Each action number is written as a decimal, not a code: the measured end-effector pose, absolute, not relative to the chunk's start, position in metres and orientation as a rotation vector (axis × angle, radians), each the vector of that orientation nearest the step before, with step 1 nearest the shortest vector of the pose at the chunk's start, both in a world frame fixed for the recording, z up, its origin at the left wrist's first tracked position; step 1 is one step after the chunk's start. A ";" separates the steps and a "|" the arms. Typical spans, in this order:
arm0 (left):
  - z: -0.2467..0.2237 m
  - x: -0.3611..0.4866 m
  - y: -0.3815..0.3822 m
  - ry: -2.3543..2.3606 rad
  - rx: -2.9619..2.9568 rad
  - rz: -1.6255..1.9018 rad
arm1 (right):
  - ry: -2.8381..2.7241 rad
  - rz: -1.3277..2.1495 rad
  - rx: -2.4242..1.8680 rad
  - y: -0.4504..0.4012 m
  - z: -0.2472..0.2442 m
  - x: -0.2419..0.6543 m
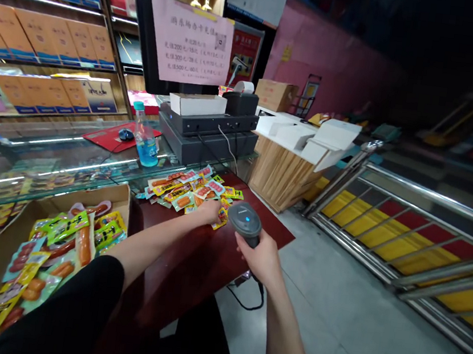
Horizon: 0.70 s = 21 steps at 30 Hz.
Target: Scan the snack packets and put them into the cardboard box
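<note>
Fingers of the right hand (264,258) are wrapped around the grip of a dark scanner (244,222), its head tilted up and leftward. The left hand (208,212) is over the tabletop (196,258), a yellow packet (222,217) at its fingertips; whether they pinch or merely touch it, I cannot tell. That packet lies just between the left hand and the scanner, beside a heap of sausage packets (192,187), its long axis partly hidden.
</note>
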<state>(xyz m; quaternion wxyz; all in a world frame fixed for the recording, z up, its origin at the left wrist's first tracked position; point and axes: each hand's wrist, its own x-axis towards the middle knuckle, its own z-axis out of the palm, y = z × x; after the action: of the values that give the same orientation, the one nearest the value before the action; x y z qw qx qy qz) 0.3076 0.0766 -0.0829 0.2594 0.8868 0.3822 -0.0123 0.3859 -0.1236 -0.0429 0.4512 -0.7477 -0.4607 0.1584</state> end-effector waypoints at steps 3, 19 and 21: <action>-0.077 0.302 0.076 1.120 2.468 -0.121 | -1.149 0.401 -1.851 -0.123 -0.044 0.384; -0.006 0.096 0.110 1.135 1.398 0.670 | -1.504 0.486 -1.610 -0.065 -0.031 0.304; -0.002 0.066 0.106 1.107 1.297 0.728 | -1.577 0.505 -1.554 -0.057 -0.028 0.287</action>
<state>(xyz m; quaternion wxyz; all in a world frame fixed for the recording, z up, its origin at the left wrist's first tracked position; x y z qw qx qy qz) 0.0663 0.1059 -0.0017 0.6001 0.5595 0.4776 0.3142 0.2869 -0.0567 -0.0280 0.4217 -0.6205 -0.6296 0.2017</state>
